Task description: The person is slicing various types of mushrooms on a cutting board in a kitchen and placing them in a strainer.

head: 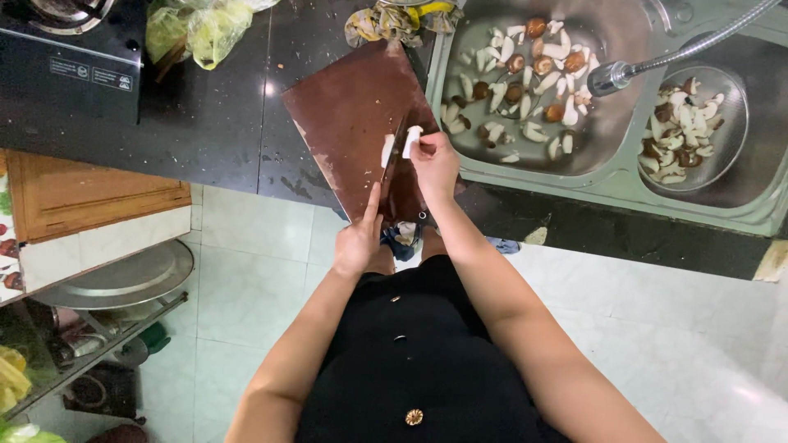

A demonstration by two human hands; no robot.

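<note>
We see a white mushroom piece (413, 139) on the brown board (353, 107). It sits near the board's 4 o'clock corner. The right hand (435, 164) pinches this piece with its fingertips. A second white piece (387, 150) lies just beside it, at its 9 o'clock.

Between the two pieces stands the knife (394, 156). Its blade runs down toward 6 o'clock. The left hand (359, 242) is closed around the knife handle, with one finger stretched along the top of the blade.

The board lies tilted on the dark surface (213, 123). Its right edge touches the sink (607, 184).

At 3 o'clock from the board, the sink bowl holds many cut mushrooms (525, 82), some white and some brown. Farther toward 3 o'clock, a round bowl (735, 123) holds more mushroom bits. A silver tap (611, 78) hangs over the sink between them.

At 12 o'clock from the board lies a crumpled rag (386, 23). At 10 o'clock we see a green bag (205, 29), and past it a black stove (70, 61).

At 8 o'clock from the board, low down, there is a wooden drawer (90, 193) and a round metal lid (123, 275). The floor (263, 246) is pale tile.
</note>
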